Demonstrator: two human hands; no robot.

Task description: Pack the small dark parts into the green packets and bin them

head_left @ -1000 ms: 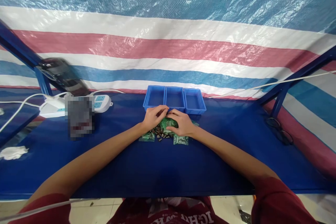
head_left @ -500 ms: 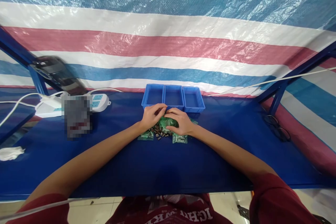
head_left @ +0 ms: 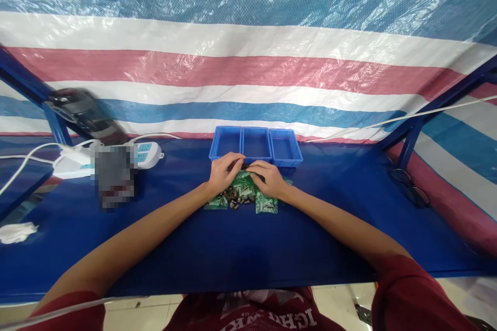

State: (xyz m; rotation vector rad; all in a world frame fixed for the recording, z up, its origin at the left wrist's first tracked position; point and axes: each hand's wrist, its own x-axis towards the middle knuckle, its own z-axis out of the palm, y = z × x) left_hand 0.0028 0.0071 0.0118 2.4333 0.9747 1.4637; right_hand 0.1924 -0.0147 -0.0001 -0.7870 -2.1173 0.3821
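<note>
My left hand (head_left: 224, 174) and my right hand (head_left: 269, 178) meet over a small heap of green plastic packets (head_left: 246, 187) and several small dark metal parts (head_left: 235, 198) on the blue table. Both hands pinch the top edge of one green packet between fingers and thumbs. More green packets lie flat at the heap's left (head_left: 216, 201) and right (head_left: 266, 204). Just behind the hands stand three joined blue trays (head_left: 255, 144); nothing shows inside them.
A white power strip (head_left: 144, 153) with cables and a blurred dark object (head_left: 113, 173) lie at the left, a black device (head_left: 83, 110) behind them. White cloth (head_left: 15, 232) sits at the far left edge. Spectacles (head_left: 410, 188) rest at the right. A striped tarp backs the blue table (head_left: 233, 248).
The hands stay at the heap; their fingers have shifted slightly on the top green packet. The camera has moved a little.
</note>
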